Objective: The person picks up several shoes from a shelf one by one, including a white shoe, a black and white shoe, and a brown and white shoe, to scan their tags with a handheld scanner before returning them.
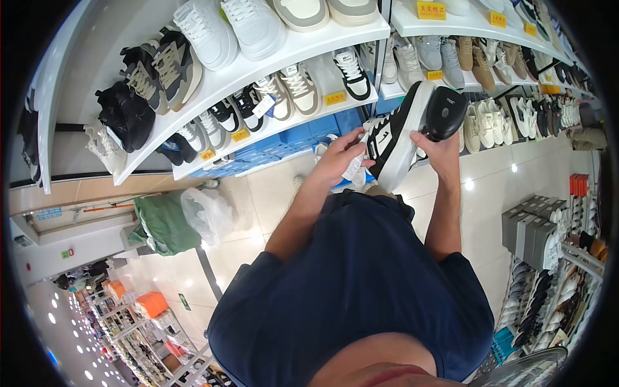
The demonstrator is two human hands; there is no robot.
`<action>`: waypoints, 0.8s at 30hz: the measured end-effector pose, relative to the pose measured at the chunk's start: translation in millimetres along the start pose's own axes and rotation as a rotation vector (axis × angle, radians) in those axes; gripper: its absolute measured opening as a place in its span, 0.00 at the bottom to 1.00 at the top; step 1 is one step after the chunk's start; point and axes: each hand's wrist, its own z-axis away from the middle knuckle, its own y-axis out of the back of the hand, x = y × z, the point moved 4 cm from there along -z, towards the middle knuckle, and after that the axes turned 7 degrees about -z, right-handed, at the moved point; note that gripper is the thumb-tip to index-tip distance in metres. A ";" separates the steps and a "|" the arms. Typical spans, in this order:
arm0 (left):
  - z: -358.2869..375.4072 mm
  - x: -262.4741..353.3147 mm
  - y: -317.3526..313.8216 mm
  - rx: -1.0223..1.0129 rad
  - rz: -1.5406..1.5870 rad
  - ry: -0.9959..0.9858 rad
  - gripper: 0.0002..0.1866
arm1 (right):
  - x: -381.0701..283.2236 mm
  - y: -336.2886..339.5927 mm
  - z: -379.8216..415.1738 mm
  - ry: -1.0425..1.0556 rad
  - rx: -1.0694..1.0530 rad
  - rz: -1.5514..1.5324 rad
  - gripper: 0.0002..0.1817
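The black-and-white shoe (398, 137) is off at my 2 o'clock, held up on a slant in front of the shelf (284, 68). My left hand (340, 155) comes in from the shoe's 9 o'clock side, its grip closed on a white paper tag (354, 166) beside the laces; I can't tell how much of the shoe those fingers carry. My right hand (441, 153) has its grip on a black handheld device (445, 113), thumb near the pale sole, other fingers mostly hidden.

I judge the shoe light but bulky: the thick sole looks stiff, the upper softer and likely to give under a squeeze. The sole edge or the heel seems the surest hold. The tag looks thin and easily torn, so I'd pinch it flat and hang no weight on it. The device looks hard and smooth, perhaps slippery, and best held by its narrow part.
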 end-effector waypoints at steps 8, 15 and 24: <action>-3.8 4.6 2.5 0.057 -0.153 -0.116 0.34 | 20.4 -10.3 -13.3 0.064 -0.020 0.000 0.27; 0.1 10.1 -1.6 0.197 -0.311 -0.132 0.35 | 7.7 -26.8 -16.3 -0.048 -0.012 -0.074 0.30; 3.6 19.9 4.4 0.385 -0.774 -0.209 0.42 | -4.2 -44.5 -7.4 0.014 0.097 -0.006 0.27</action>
